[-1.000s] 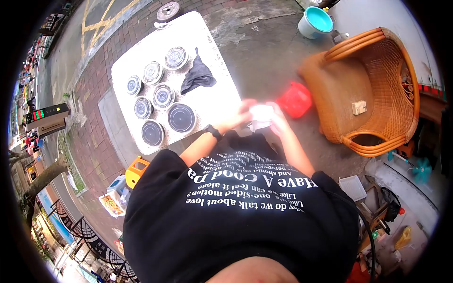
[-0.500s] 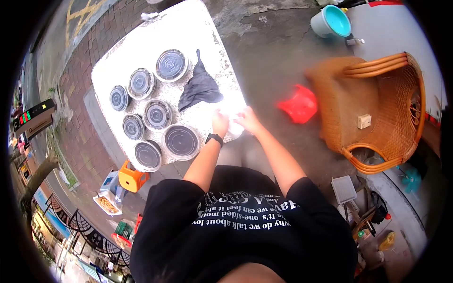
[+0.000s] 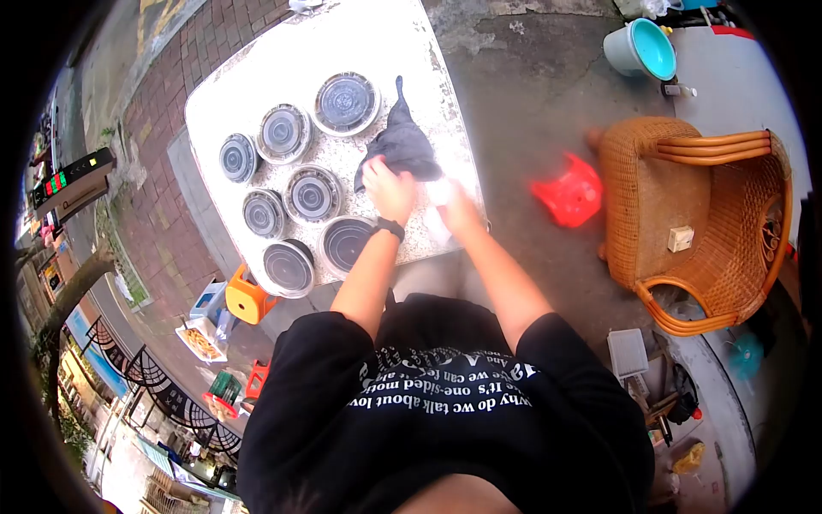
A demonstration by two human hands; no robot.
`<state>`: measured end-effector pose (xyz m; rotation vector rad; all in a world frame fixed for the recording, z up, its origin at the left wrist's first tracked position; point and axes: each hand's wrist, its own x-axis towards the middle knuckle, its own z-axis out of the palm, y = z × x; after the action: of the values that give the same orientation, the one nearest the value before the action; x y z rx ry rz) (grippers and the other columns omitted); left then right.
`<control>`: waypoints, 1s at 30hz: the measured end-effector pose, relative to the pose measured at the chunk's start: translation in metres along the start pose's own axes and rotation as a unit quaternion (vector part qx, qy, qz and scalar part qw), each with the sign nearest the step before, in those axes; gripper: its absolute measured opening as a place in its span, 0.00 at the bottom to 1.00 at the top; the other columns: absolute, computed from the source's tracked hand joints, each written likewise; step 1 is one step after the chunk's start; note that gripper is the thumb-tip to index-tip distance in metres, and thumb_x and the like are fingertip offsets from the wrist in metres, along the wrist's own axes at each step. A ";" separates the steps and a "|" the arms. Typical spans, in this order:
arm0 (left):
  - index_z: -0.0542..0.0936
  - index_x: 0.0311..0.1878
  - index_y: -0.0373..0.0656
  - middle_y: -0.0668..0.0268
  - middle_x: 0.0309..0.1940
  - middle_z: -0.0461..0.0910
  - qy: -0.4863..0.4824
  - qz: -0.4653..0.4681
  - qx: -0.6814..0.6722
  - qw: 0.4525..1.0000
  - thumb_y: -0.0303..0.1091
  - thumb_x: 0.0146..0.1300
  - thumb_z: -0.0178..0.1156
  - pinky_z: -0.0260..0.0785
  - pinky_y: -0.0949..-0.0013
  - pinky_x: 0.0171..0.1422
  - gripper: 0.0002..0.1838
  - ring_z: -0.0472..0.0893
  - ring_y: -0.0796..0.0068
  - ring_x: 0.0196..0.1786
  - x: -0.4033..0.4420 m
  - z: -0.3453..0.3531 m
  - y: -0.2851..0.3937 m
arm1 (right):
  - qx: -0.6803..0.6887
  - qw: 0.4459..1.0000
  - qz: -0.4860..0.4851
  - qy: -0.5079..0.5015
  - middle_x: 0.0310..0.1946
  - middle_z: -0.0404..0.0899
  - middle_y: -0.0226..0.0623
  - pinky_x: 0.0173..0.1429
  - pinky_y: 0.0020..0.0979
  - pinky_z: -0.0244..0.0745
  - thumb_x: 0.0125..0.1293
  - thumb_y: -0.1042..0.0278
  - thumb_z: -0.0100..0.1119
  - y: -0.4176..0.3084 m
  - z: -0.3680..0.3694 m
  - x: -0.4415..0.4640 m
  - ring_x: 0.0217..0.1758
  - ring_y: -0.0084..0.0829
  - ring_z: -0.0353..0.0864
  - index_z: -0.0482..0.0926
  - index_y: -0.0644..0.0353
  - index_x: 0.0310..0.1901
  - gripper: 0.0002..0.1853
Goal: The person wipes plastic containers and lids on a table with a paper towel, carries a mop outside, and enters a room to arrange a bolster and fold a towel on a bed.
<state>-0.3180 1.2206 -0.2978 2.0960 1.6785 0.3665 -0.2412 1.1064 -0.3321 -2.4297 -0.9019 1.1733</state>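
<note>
On the white table point(image 3: 218, 98), my left hand point(image 3: 392, 190), with a dark band at the wrist, rests its outstretched fingers on the left part of a dark grey cloth point(image 3: 407, 150). The cloth lies crumpled, one thin corner pointing away from me. My right hand point(image 3: 461, 212) is smeared by motion at the table's right edge, closed around a pale, whitish thing point(image 3: 438, 193) too bright to make out. Left of the cloth stand several round containers with dark lids, among them a large one point(image 3: 347, 98) and one point(image 3: 345, 244) partly behind my left forearm.
A wicker armchair point(image 3: 634, 197) stands to the right, with a small pale box point(image 3: 681, 239) on its seat. Near it is a red plastic object point(image 3: 569, 193). A bucket point(image 3: 629, 51) stands at the back right. An orange stool point(image 3: 248, 297) is by the table's near left corner.
My left hand has left the whitish thing and moved onto the cloth. My right hand stays near the table's edge, now blurred. The whole view has shifted slightly.
</note>
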 end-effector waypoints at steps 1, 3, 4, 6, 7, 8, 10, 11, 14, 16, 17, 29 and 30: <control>0.64 0.45 0.36 0.51 0.40 0.65 0.031 0.008 0.020 0.999 0.30 0.39 0.53 0.54 0.59 0.53 0.25 0.63 0.53 0.47 0.010 0.000 -0.003 | -0.013 1.000 0.023 0.004 0.42 0.67 0.41 0.45 0.36 0.66 0.46 0.68 0.54 -0.001 0.002 0.000 0.44 0.39 0.69 0.67 0.56 0.42 0.18; 0.63 0.48 0.38 0.53 0.42 0.65 -0.007 0.029 0.067 0.997 0.31 0.37 0.55 0.55 0.60 0.53 0.28 0.64 0.54 0.49 0.028 0.004 -0.018 | -0.085 0.996 -0.018 -0.031 0.41 0.68 0.41 0.45 0.36 0.66 0.45 0.69 0.54 0.003 0.001 0.002 0.44 0.40 0.69 0.66 0.57 0.44 0.20; 0.63 0.48 0.40 0.54 0.43 0.65 -0.062 0.020 0.076 0.995 0.31 0.37 0.55 0.55 0.59 0.53 0.28 0.64 0.55 0.49 0.036 0.004 -0.025 | -0.121 0.991 -0.038 -0.049 0.40 0.69 0.41 0.45 0.36 0.66 0.45 0.69 0.54 0.007 0.001 0.002 0.43 0.40 0.69 0.66 0.57 0.44 0.21; 0.66 0.45 0.42 0.55 0.42 0.67 -0.150 -0.006 0.117 0.982 0.31 0.36 0.55 0.58 0.59 0.50 0.26 0.66 0.57 0.48 0.047 0.004 -0.036 | -0.089 0.993 -0.076 0.031 0.39 0.70 0.43 0.44 0.36 0.66 0.44 0.70 0.53 0.012 -0.001 -0.001 0.42 0.42 0.70 0.67 0.59 0.42 0.19; 0.65 0.44 0.42 0.53 0.42 0.66 -0.186 -0.031 0.098 0.977 0.30 0.36 0.55 0.58 0.60 0.49 0.25 0.66 0.56 0.47 0.053 0.004 -0.040 | -0.074 0.990 -0.094 0.072 0.38 0.70 0.44 0.43 0.36 0.66 0.44 0.71 0.52 0.015 -0.003 -0.002 0.41 0.42 0.70 0.67 0.60 0.41 0.18; 0.65 0.44 0.42 0.51 0.43 0.66 -0.221 -0.057 0.080 0.970 0.30 0.37 0.55 0.59 0.60 0.49 0.24 0.66 0.55 0.47 0.058 0.004 -0.045 | 0.003 0.996 -0.062 0.071 0.37 0.71 0.45 0.42 0.35 0.66 0.43 0.71 0.52 0.018 -0.005 -0.002 0.40 0.43 0.71 0.68 0.60 0.38 0.16; 0.65 0.39 0.40 0.48 0.40 0.66 -0.253 -0.072 0.021 0.965 0.27 0.38 0.53 0.61 0.60 0.45 0.20 0.68 0.51 0.43 0.056 0.000 -0.045 | 0.156 0.986 0.003 0.067 0.35 0.72 0.46 0.41 0.35 0.65 0.43 0.70 0.51 0.018 -0.017 -0.002 0.37 0.44 0.71 0.70 0.60 0.33 0.12; 0.65 0.40 0.40 0.49 0.40 0.66 -0.236 -0.037 -0.017 0.971 0.25 0.39 0.53 0.62 0.60 0.44 0.19 0.68 0.51 0.42 0.051 -0.002 -0.045 | 0.166 0.984 -0.010 0.068 0.34 0.72 0.46 0.40 0.35 0.65 0.43 0.70 0.51 0.017 -0.022 -0.002 0.36 0.44 0.71 0.69 0.60 0.33 0.11; 0.64 0.42 0.41 0.50 0.37 0.66 -0.183 0.042 -0.109 0.976 0.21 0.41 0.49 0.62 0.61 0.45 0.20 0.68 0.51 0.41 0.026 -0.015 -0.037 | 0.184 0.982 -0.025 0.018 0.30 0.73 0.46 0.38 0.35 0.66 0.45 0.69 0.50 0.025 -0.035 0.001 0.36 0.43 0.72 0.68 0.55 0.36 0.13; 0.68 0.41 0.43 0.53 0.36 0.67 -0.195 0.108 -0.152 0.963 0.19 0.40 0.48 0.62 0.63 0.45 0.19 0.68 0.54 0.41 0.013 -0.045 -0.016 | 0.165 0.985 -0.047 -0.007 0.30 0.74 0.45 0.39 0.34 0.66 0.46 0.68 0.51 0.023 -0.042 0.001 0.36 0.41 0.73 0.67 0.53 0.39 0.15; 0.69 0.39 0.43 0.55 0.35 0.68 -0.212 0.156 -0.172 0.949 0.18 0.40 0.47 0.62 0.63 0.45 0.18 0.69 0.55 0.40 0.006 -0.057 -0.010 | 0.154 0.986 -0.057 -0.021 0.30 0.74 0.45 0.39 0.33 0.66 0.46 0.67 0.52 0.022 -0.045 -0.003 0.36 0.40 0.73 0.67 0.52 0.41 0.16; 0.66 0.47 0.39 0.57 0.41 0.71 -0.232 0.224 -0.251 0.913 0.16 0.46 0.41 0.61 0.70 0.49 0.21 0.71 0.63 0.46 -0.026 -0.121 -0.011 | 0.177 0.975 -0.130 0.038 0.25 0.74 0.42 0.33 0.30 0.67 0.47 0.63 0.54 -0.035 -0.080 -0.051 0.28 0.34 0.74 0.74 0.54 0.33 0.10; 0.66 0.47 0.40 0.56 0.40 0.71 -0.232 0.177 -0.260 0.920 0.17 0.47 0.42 0.61 0.69 0.49 0.21 0.71 0.62 0.46 -0.025 -0.121 -0.017 | 0.193 0.969 -0.133 0.075 0.24 0.74 0.42 0.33 0.30 0.67 0.47 0.63 0.54 -0.032 -0.081 -0.050 0.27 0.34 0.74 0.74 0.55 0.33 0.11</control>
<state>-0.3935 1.2193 -0.1986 1.8719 0.8164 0.3396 -0.2145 1.0988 -0.2348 -1.9854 -0.8324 0.9492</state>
